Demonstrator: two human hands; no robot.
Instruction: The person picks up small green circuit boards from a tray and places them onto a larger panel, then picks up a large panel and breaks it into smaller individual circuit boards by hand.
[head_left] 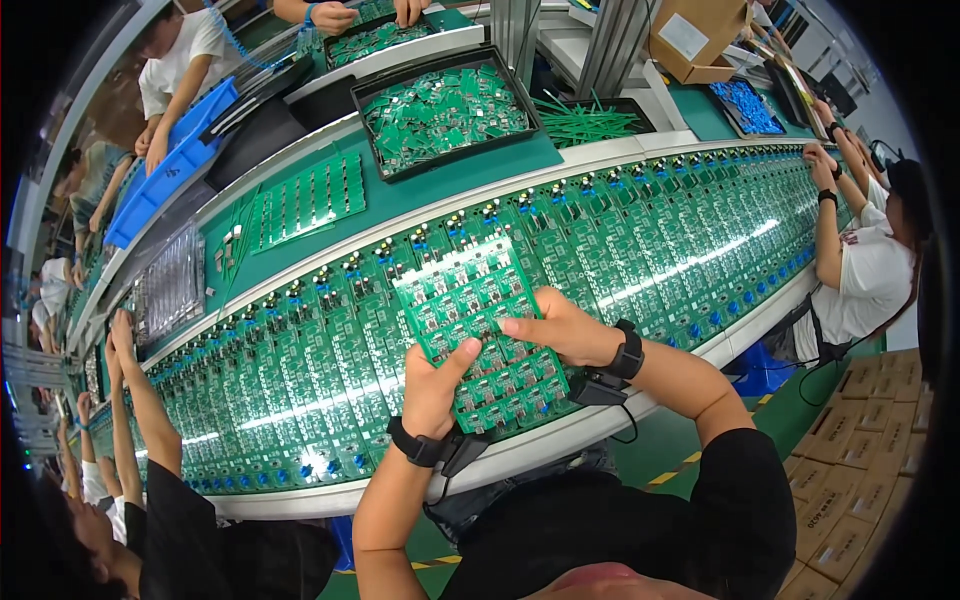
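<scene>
Over the conveyor belt (700, 250) packed with green boards, both hands grip 1 circuit board panel (480, 335): left hand (435, 390) fingers clamped on its bottom edge, right hand (560, 325) pinching the side. Flex it too hard and it'll probably snap unevenly.

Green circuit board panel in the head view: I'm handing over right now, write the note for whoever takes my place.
Left hand: grip closed on the lower left edge of the green rectangular circuit board panel, thumb on top.
Right hand: grip closed on the panel's right edge, thumb across its face.
Panel: held tilted above the long curved conveyor, which is packed with rows of green boards.
Black tray of loose small green boards sits on the far shelf.
Done: panel is lifted, whole, in both hands.
Left: panel not yet set down or split.
</scene>
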